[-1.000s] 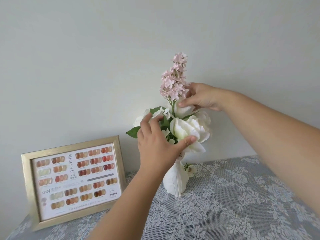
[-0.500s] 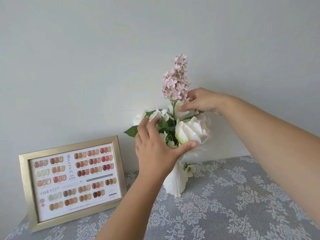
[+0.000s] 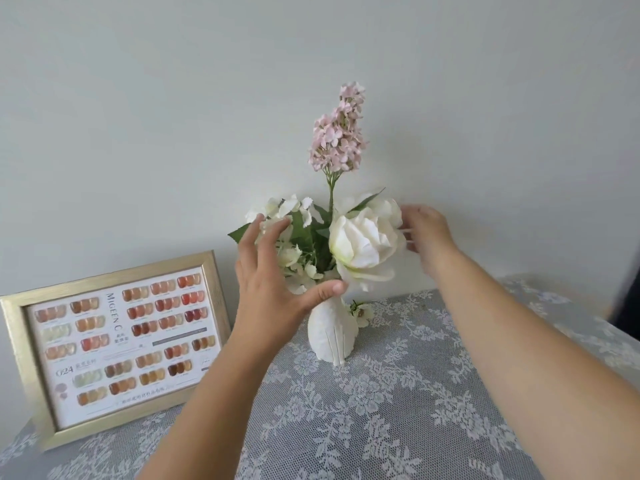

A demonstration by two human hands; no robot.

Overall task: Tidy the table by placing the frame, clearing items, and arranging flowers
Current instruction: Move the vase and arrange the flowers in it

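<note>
A white vase (image 3: 333, 336) stands on the lace-covered table (image 3: 398, 403) near the wall. It holds white roses (image 3: 363, 242), small white blossoms (image 3: 287, 209) with green leaves, and a tall pink flower spike (image 3: 339, 133). My left hand (image 3: 273, 285) is spread at the left of the bouquet, fingers against the small blossoms, thumb under the big rose. At the right of the roses, my right hand (image 3: 427, 233) has its fingertips touching the petals. A gold frame (image 3: 114, 344) with a nail colour chart leans against the wall at the left.
The grey wall rises right behind the vase and frame. A small loose white flower (image 3: 362, 311) lies by the vase's right side. The table's right edge (image 3: 588, 306) falls away toward a dark area at far right.
My right hand has come down from beside the pink spike to the right side of the roses. My left hand has opened wider around the bouquet's left side.
</note>
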